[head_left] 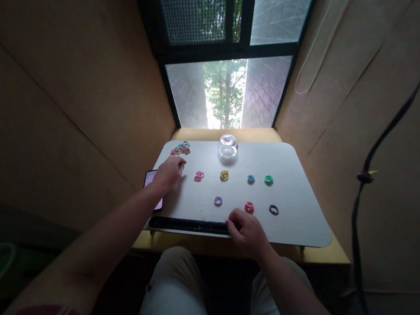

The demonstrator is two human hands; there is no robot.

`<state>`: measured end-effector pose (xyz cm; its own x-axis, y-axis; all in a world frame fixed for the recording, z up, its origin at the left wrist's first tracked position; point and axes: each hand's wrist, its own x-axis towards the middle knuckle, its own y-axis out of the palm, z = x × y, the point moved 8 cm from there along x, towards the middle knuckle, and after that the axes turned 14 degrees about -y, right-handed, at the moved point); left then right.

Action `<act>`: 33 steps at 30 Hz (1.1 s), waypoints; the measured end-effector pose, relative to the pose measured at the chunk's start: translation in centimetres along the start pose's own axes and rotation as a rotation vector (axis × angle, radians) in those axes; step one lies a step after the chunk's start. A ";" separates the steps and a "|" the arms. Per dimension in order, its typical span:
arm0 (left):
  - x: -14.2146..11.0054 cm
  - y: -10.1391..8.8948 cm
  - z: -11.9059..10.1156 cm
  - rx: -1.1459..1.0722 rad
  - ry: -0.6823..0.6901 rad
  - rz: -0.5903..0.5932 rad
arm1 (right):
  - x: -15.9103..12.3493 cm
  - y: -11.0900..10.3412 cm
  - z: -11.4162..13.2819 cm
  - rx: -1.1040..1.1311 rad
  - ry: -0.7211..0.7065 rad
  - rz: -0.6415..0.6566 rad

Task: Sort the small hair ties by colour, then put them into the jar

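Note:
My left hand (168,175) is closed in a pinch just in front of a mixed heap of coloured hair ties (182,149). A small bluish bit shows by its fingertips; I cannot tell whether it is held. My right hand (249,233) rests at the table's front edge, fingers curled together, and whatever they hold is hidden. Beyond it lies a red group of hair ties (249,207), between a purple one (218,201) and a dark one (273,209). Farther back are pink (199,176), yellow (224,175), blue (251,179) and green (268,180) groups.
The white table (296,212) stands below a window. A clear round container (228,148) sits at its back. A phone (159,204) lies at the left edge, partly under my left forearm. Along the front edge runs a black strip (187,225). A dark cord (369,149) hangs at right.

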<state>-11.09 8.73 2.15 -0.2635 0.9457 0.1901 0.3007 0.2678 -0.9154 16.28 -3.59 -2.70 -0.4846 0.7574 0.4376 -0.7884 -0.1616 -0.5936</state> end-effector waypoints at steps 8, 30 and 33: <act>-12.0 1.1 -6.6 -0.685 0.102 0.248 | 0.0 0.0 -0.6 0.137 -0.005 -0.031; -17.7 4.7 -9.4 -0.838 0.084 0.290 | 0.2 -0.5 -0.9 0.180 -0.003 -0.107; -17.6 5.0 -9.6 -0.815 0.087 0.330 | 0.2 -0.6 -1.1 0.197 0.013 -0.131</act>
<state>3.88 -4.82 -2.41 0.0127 0.9998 0.0176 0.9180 -0.0047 -0.3967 17.08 -2.66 -2.99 -0.3693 0.7879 0.4928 -0.9037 -0.1808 -0.3882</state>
